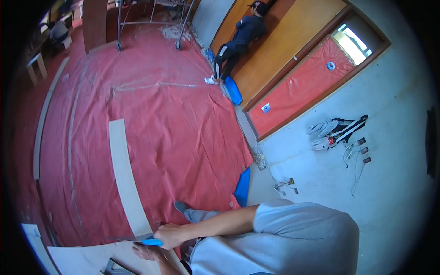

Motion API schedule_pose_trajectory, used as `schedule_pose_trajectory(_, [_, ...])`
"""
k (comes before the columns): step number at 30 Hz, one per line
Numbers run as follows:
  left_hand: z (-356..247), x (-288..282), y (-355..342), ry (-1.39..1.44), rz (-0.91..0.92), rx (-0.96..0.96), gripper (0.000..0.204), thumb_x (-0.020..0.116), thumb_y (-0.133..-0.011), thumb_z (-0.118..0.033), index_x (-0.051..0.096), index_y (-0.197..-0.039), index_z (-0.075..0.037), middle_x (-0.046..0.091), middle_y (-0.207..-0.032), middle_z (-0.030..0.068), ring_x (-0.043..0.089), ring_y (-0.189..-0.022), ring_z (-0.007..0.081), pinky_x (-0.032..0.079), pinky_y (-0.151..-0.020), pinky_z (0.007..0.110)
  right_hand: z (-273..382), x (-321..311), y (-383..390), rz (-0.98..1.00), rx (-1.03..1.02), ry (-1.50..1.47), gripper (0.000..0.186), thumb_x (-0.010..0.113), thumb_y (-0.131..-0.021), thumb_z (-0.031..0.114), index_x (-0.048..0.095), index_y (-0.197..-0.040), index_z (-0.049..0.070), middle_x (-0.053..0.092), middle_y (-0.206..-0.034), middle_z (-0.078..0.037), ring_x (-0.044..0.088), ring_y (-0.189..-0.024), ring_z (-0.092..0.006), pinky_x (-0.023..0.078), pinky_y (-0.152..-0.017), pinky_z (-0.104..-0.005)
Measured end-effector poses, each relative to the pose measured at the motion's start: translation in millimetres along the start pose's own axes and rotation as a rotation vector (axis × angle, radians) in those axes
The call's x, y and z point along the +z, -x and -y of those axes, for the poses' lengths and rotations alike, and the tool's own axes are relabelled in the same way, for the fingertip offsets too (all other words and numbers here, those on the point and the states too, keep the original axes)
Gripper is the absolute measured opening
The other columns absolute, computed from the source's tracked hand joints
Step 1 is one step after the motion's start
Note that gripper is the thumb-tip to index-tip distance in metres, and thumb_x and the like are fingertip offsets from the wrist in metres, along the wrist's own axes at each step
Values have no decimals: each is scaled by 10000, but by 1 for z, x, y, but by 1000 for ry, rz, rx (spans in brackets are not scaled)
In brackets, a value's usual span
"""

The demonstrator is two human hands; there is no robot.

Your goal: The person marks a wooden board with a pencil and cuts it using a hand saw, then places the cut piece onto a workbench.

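Note:
My right hand (170, 235) is closed round the blue handle of a tool (153, 241) with a thin dark blade, which lies across a long pale plank (123, 169) near its close end. Just below the blade, my left hand (149, 252) is at the plank's edge, its fingers bent and seeming to grip it; they are partly hidden. From there the plank stretches away over the red floor sheet. A light board (87, 257) lies beside my left hand, and a dark-framed object (120, 266) sits on it at the lower edge.
Creased red sheeting (169, 123) covers the floor. Far off stand a wheeled metal scaffold (151, 22) and a person in dark clothes (245, 36) by wooden doors (279, 50). Loose wires (355, 169) and a hanging bag (332, 133) are on the right wall. A long strip (46, 123) lies left.

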State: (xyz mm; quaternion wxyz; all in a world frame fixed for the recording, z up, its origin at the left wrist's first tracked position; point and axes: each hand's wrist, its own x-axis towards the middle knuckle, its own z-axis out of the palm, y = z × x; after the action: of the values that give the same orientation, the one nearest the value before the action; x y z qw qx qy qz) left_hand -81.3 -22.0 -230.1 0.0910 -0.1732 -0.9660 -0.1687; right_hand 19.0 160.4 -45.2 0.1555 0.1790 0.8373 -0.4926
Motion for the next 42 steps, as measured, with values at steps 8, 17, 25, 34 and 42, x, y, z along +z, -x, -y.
schedule_pose_trajectory(8, [51,11,13,-110,120,14,268,519,-1092,-280,659,-1087,-51,664,-1079,192,624,-1056,405,504,-899,539,16,-121,195,71,-1,-30,177,779,-855,225,746,-979,104,747,-835,-176,739,-789,-403,575,-714,-516])
schedule_pose_trajectory(17, [-30,2,-21,84,-82,-65,144,658,-1036,-244,697,-1008,-109,653,-971,130,644,-927,376,499,-797,526,-27,-42,60,-103,-56,-41,167,751,-924,139,661,-830,33,673,-747,-224,716,-710,-432,538,-620,-487])
schedule_pose_trajectory(25, [-6,6,-16,80,-99,-110,154,660,-1036,-259,697,-1005,-112,668,-985,120,653,-931,375,494,-795,518,0,27,-66,-117,-18,51,223,723,-904,270,715,-862,51,744,-883,-248,731,-875,-477,573,-772,-574])
schedule_pose_trajectory(34, [-5,-46,-146,890,96,-156,381,773,-1047,-310,710,-1257,2,772,-1039,130,714,-898,198,570,-799,347,7,15,-60,-65,42,23,217,680,-897,261,773,-931,68,774,-922,-247,757,-923,-471,597,-821,-577])
schedule_pose_trajectory(42, [-66,34,-221,694,1196,-256,870,922,-866,-527,598,-1485,-9,774,-1227,146,749,-1076,235,603,-937,387,16,17,-63,5,-20,-26,267,731,-921,248,734,-1066,25,779,-940,-263,770,-900,-458,610,-823,-570])
